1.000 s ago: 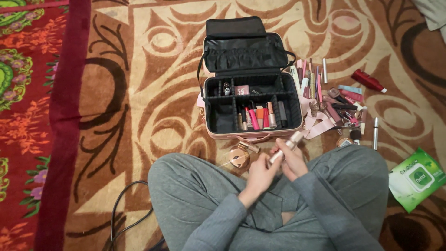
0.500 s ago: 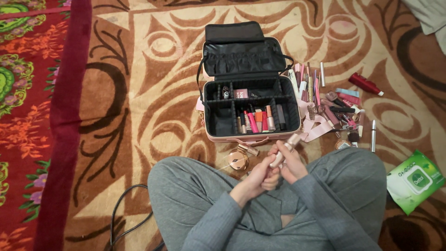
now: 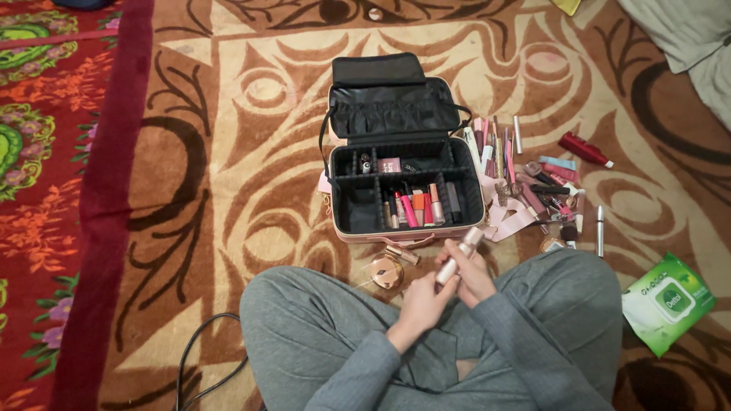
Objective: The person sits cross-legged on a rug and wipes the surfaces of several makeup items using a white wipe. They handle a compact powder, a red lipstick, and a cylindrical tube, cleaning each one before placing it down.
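Rose-gold cosmetic tube (image 3: 459,254) sits pinched in both grips over the lap, left hand (image 3: 423,299) at its lower end, right hand (image 3: 474,276) round the middle. Open black makeup case (image 3: 405,213) holds a part-filled front row; a loose pile of cosmetics (image 3: 542,186) waits on the carpet (image 3: 228,190) at its right. Left of the case is bare carpet; right side crowded, a gold compact (image 3: 384,271) near the knee.

Bare carpet (image 3: 228,190) lies open left of the fingers (image 3: 449,255); straight ahead the open makeup case (image 3: 407,186) blocks passage, scattered cosmetics (image 3: 541,190) crowd the right, a round compact (image 3: 384,272) sits just beside.
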